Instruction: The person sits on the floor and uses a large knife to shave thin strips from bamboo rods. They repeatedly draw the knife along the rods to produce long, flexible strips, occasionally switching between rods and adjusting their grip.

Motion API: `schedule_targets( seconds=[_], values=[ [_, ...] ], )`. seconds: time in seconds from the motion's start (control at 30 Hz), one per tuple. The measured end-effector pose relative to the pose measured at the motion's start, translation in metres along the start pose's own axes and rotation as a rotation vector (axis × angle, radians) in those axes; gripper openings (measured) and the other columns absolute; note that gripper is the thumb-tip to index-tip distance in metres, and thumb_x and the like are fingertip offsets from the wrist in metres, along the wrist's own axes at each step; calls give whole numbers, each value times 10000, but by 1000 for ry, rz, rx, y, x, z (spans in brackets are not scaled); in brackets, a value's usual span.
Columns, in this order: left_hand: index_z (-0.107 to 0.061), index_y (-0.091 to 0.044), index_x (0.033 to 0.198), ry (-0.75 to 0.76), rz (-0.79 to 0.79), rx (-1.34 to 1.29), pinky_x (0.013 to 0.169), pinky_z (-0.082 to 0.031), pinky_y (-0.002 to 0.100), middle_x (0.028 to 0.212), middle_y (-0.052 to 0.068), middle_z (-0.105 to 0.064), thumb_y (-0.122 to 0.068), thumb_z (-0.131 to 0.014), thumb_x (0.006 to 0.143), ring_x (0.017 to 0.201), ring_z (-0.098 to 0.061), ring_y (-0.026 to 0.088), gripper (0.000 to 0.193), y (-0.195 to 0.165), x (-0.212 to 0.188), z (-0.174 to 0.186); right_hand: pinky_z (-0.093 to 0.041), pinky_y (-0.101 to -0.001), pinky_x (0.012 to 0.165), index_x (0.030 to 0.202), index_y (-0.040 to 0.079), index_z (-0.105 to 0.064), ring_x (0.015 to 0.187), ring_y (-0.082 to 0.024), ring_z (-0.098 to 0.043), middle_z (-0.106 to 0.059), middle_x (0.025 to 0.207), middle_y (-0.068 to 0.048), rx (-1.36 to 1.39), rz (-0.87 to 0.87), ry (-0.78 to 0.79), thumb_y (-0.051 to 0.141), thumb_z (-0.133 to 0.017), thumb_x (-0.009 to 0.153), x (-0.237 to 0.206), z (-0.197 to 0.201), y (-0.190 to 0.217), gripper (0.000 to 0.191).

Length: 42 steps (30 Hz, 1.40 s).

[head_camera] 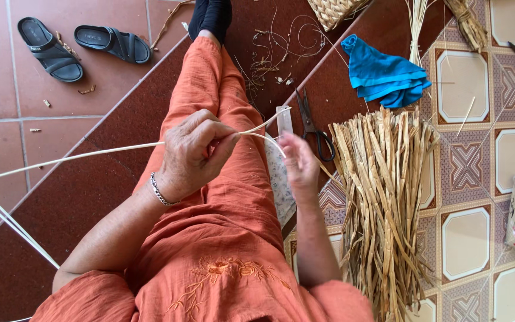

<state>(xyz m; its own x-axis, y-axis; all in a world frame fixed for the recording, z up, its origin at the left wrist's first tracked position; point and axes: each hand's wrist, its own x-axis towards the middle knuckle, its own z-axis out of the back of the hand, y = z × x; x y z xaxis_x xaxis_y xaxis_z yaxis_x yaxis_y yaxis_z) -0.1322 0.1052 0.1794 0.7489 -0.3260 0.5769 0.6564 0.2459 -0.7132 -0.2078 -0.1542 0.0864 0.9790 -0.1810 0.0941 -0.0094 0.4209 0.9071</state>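
My left hand (193,152) pinches a long pale reed strip (78,156) that runs far out to the left over the floor. The strip bends at my fingertips and curves right toward my right hand (299,164), which holds its other end beside my thigh. Both hands hover over my lap, which is covered in orange cloth (227,197). A silver bracelet (160,192) circles my left wrist.
A big bundle of dried straw strips (382,203) lies on the patterned tiles at right. Black scissors (312,126) and a blue cloth (382,74) lie beyond it. Two black sandals (81,45) sit far left; a woven basket (332,11) is at the top.
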Motion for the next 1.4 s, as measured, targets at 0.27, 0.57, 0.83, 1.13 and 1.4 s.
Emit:
schedule_targets(
  seconds=[0.27,0.57,0.83,1.13,1.4],
  values=[
    [-662,-26,948,-25,-56,-26,578,-436,304,797,65,-588,-34,-811,913,649,-544,160,153,-47,-2,21,-563,-299,835,1138,-5,-666,892,-186,-643,-678,1005,-146,875,179,490,259,-650,1114,35,-5,128,266],
    [-656,62,1119,55,-507,-160,648,-587,312,954,120,-671,-16,-840,894,771,-695,214,301,-121,-23,76,-557,-295,752,1030,50,-632,836,-189,-675,-708,936,-99,857,393,838,258,-621,1122,-9,33,234,227],
    [-712,-11,1083,36,-438,-270,640,-616,280,921,75,-689,-68,-820,825,735,-709,159,285,-165,-16,109,-592,-314,691,986,8,-658,773,-174,-709,-730,908,-92,943,506,720,202,-659,1065,-35,6,304,210],
    [-685,-1,921,120,-101,-116,477,-433,281,687,28,-592,-346,-889,755,549,-589,130,434,-147,-17,138,-597,-354,672,972,55,-627,745,-175,-662,-685,840,-59,777,516,389,242,-658,1070,-31,12,310,213],
    [-620,-66,833,103,-75,-67,468,-425,322,652,36,-592,-271,-876,805,527,-581,161,330,-136,3,125,-590,-327,654,1018,55,-626,700,-164,-626,-648,821,-107,704,573,175,150,-604,1120,20,-14,222,141]
  ],
)
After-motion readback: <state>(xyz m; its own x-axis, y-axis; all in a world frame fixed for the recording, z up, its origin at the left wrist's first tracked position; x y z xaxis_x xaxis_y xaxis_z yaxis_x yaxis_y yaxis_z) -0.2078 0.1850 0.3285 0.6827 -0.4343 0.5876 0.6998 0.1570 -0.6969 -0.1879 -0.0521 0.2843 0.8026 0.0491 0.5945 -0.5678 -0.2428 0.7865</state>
